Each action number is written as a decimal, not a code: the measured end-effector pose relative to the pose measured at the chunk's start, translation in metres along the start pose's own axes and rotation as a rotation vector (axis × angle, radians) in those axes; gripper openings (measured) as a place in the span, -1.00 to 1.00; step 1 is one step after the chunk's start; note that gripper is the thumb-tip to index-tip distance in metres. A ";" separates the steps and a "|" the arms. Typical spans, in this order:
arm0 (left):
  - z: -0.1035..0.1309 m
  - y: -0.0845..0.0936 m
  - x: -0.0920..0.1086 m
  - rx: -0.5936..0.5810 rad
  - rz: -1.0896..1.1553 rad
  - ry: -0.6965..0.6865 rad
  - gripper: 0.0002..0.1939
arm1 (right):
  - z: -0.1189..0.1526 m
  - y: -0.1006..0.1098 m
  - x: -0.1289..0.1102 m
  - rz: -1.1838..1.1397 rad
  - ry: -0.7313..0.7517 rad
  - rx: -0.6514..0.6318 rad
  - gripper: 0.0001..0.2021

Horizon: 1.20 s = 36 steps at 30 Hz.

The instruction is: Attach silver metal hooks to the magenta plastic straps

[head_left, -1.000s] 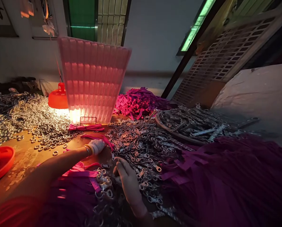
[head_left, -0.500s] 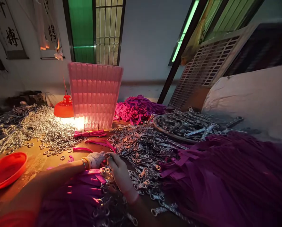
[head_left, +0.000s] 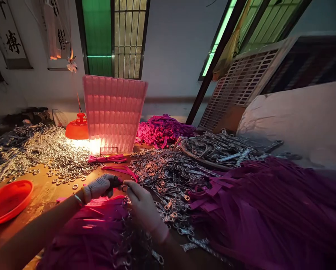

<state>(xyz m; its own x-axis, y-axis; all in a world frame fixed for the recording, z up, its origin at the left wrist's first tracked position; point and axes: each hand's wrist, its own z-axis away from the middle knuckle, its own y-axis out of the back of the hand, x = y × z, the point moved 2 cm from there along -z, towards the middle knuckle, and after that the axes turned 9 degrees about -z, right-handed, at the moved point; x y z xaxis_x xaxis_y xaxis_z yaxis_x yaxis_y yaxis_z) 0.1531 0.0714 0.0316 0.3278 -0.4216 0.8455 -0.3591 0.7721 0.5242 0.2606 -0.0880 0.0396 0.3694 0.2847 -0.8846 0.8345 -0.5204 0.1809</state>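
My left hand (head_left: 103, 186), in a pale knitted glove, is closed on a magenta strap (head_left: 117, 181) near the middle of the table. Touching it from the right, my right hand (head_left: 142, 202) pinches a small metal ring (head_left: 124, 188) at the strap's end. Below both hands lies a pile of magenta straps (head_left: 91, 225) with rings at their ends. Just beyond them, a loose magenta strip (head_left: 122, 170) rests on the table.
An orange lamp (head_left: 77, 129) glows beside an upright pink translucent panel (head_left: 114, 112). Silver rings (head_left: 69, 165) lie at left, near a red bowl (head_left: 10, 202). Patterned cords with rings (head_left: 168, 180) and purple straps (head_left: 263, 210) cover the right side.
My left hand has moved slightly left and turned, showing its darker fingertips. The short magenta strip that lay beyond it is gone from its place. The view has shifted slightly.
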 end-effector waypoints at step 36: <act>0.104 -0.023 0.014 0.293 -0.290 -0.101 -0.77 | 0.018 -0.047 -0.028 0.898 0.241 -0.469 -0.84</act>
<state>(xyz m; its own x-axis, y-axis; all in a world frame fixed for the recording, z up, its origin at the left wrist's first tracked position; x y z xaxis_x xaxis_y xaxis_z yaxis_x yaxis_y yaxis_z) 0.0746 -0.0017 0.0420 0.3698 -0.6575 0.6565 -0.5023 0.4530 0.7366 0.2038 -0.0859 0.0482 0.9620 0.1274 -0.2414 0.2679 -0.2699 0.9249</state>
